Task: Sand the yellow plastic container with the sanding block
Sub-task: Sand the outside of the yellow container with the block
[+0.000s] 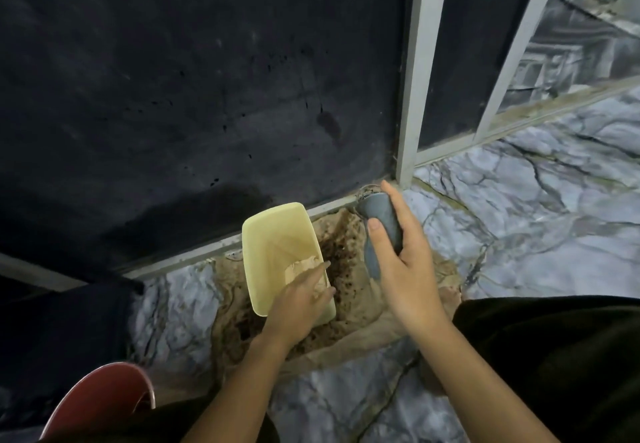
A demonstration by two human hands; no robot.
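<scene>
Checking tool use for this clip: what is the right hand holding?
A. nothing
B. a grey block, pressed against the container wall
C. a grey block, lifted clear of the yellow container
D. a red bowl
C: the right hand grips the grey block up beside the container, with stained paper showing between them, while the left hand reaches into the container.

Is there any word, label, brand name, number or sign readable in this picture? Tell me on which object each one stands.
No readable text anywhere in the head view.
Yellow container: plain walls, no print or label showing.
Grey block in the right hand: no marking visible.
Tan piece under the left hand: nothing written on it.
Red bucket, stained cloth, marble floor and dark panel: no lettering.
</scene>
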